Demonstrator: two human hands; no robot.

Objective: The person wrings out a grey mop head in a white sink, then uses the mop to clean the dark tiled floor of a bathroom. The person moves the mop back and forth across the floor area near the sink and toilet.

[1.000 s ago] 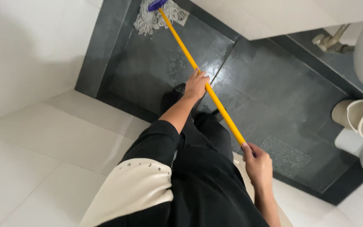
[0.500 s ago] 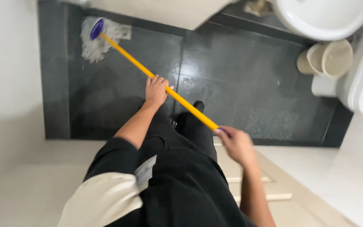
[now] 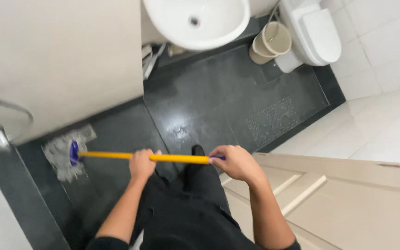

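Yellow mop handle [image 3: 116,156] lies level, left hand [image 3: 142,164] and right hand [image 3: 234,163] both wrapped around it; press the stringy mop head [image 3: 61,157] flat against the dark floor [image 3: 200,111].

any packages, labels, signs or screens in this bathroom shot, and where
None in view: no package, label, sign or screen shows.
The left hand and right hand grip a yellow mop handle over the dark floor tiles; the sink, toilet and beige bin look plain.
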